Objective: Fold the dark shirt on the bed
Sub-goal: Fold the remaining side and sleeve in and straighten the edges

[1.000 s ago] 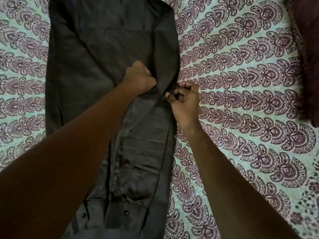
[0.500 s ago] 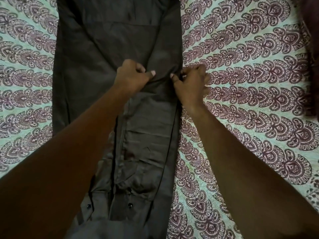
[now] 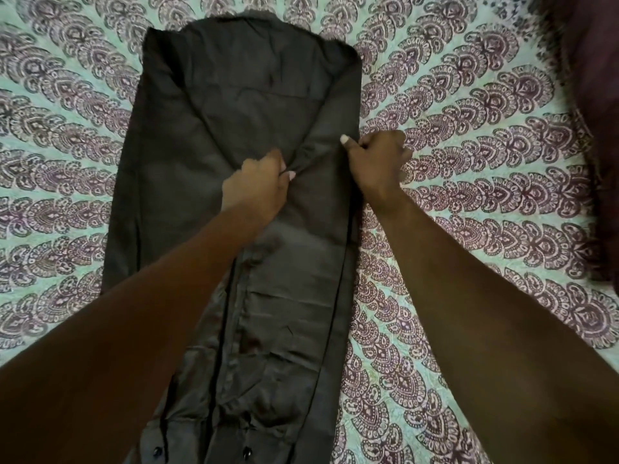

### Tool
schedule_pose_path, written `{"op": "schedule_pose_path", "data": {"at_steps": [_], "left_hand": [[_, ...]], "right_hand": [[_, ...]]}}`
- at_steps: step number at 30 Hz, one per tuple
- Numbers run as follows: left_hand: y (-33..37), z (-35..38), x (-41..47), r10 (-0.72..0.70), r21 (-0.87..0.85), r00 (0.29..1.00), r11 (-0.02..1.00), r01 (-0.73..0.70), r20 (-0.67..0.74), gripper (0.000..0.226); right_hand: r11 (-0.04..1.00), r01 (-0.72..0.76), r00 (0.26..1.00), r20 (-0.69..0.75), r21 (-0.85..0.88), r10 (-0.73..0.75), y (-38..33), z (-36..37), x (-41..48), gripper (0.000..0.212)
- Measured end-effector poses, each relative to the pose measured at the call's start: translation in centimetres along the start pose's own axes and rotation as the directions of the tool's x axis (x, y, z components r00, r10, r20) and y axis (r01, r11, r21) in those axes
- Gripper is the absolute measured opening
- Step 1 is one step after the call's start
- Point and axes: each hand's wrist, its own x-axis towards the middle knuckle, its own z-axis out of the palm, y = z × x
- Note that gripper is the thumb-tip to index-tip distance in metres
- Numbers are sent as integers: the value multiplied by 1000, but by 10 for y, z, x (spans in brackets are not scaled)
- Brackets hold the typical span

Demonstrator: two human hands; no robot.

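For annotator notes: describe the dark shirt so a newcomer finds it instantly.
On the patterned bedsheet, a long strip lies down the middle: the dark shirt. Plain black with buttons at its near end, unlike the maroon cloth at the right edge.

The dark shirt lies lengthwise on the patterned bedsheet. The left hand pinches fabric mid-shirt. The right hand grips the shirt's right edge.
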Motion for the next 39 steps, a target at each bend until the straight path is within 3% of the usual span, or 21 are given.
{"op": "schedule_pose_path", "data": {"at_steps": [3,7,9,15,18,21,23,28,32,35,39], "left_hand": [[-3,7,-1,141,332,989,936,-119,-42,40],[-19,18,3,396,461,891,848,-262,-223,23],[-27,27,7,449,474,836,837,-272,-314,20],[-35,44,8,383,352,824,904,-242,-418,27],[-36,45,8,361,310,829,920,-241,-426,30],[-38,46,7,391,318,815,909,-269,-429,31],[-40,47,7,420,332,812,895,-298,-405,39],[-43,49,7,431,323,798,894,-311,-422,41],[-44,48,8,414,345,823,894,-287,-389,39],[-40,41,10,381,305,862,909,-283,-335,39],[-29,26,-6,302,224,890,946,-235,-341,33]], "right_hand": [[998,3,1000,-15,-66,-4,4,4,3,32],[983,28,997,-61,-184,-40,6,15,7,40],[971,60,991,-105,-231,-86,4,18,11,38],[904,166,945,-197,-395,-260,8,21,36,38],[819,394,818,-247,-417,-519,18,19,22,35],[577,647,672,15,-498,-741,31,25,-2,42],[525,674,684,171,-520,-709,36,28,-3,53],[643,592,804,306,-487,-509,9,21,53,81],[610,618,785,421,-496,-453,-6,15,84,83],[614,605,796,369,-507,-480,-6,8,65,79],[549,677,728,337,-490,-597,23,3,-7,75]]}}
